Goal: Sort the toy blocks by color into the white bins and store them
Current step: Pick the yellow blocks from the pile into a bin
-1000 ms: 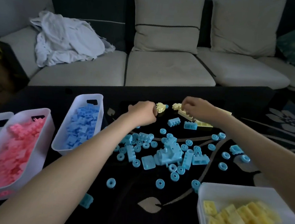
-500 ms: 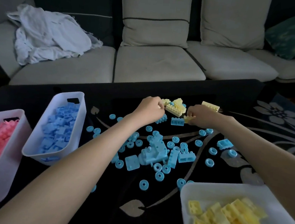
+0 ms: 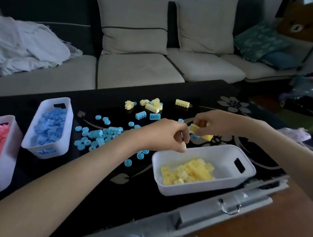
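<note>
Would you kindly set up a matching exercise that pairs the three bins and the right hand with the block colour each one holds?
Things:
1. Bin at the far left
2. Bin beside it
3. Bin near the hands
4. Right hand

Holds:
A. blue blocks
B. yellow blocks, many
C. pink blocks
D. yellow blocks, a few

Pairs: 1-C, 2-A, 3-B, 4-D

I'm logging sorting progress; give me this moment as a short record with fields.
left hand: pinching a small pale piece at the yellow bin's rim
right hand: holding yellow blocks beyond that bin
blue bin: blue blocks inside
pink bin: pink blocks inside
loose on table: blue pieces, yellow pile
</note>
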